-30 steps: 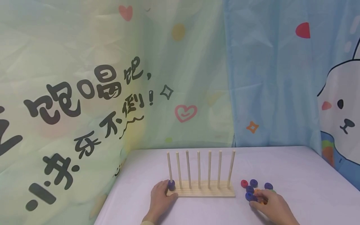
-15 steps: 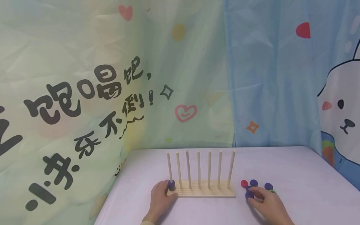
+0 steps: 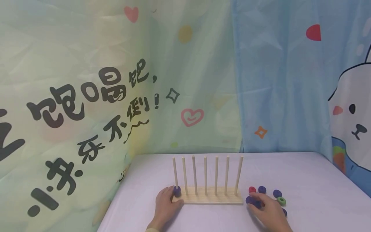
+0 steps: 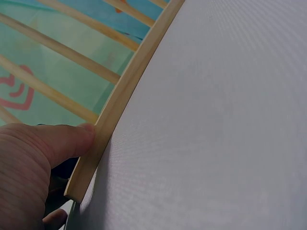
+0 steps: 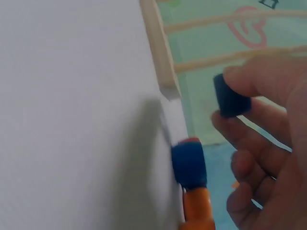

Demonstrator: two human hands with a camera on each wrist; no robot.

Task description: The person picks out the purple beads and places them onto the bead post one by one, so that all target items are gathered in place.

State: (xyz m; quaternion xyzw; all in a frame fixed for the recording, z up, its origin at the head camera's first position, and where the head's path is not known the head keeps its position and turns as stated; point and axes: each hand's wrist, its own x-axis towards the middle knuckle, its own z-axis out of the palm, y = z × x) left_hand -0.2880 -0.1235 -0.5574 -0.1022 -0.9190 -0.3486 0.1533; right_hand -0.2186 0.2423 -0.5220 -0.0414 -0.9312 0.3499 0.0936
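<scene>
Rack of pale wood (image 3: 209,200), flat base with seven upright round pegs (image 3: 205,175), stood on the lilac-white tabletop (image 3: 316,187) ahead of you. Clock positions were read off the head view, noon pointing away from you.

Your left hand (image 3: 167,205) had a narrow grip on the base's left end, thumb (image 4: 69,142) pressed against the near edge. One dark-blue round bead (image 3: 177,192) sat at the bottom of the leftmost peg (image 3: 175,172), 1 o'clock from that hand.

Your right hand (image 3: 271,212) pinched a second dark-blue bead (image 5: 231,98) between thumb and fingertips, off the table, with the rack at 9 o'clock. Loose round that hand: red ring-shaped bead (image 3: 252,189) between 10 and 11, blue bead (image 3: 262,189) at 11, another blue bead (image 3: 277,193) at 1, green bead with a centre hole (image 3: 281,201) at 2, partly hidden blue bead (image 3: 285,212) at 3.

Right wrist camera also showed you a lower blue bead (image 5: 190,164) just beside an orange bead (image 5: 197,203); couldn't tell if those two touched.

Behind the table: pale-green printed curtain (image 3: 197,71) at noon, light-blue curtain (image 3: 261,71) at 1.
</scene>
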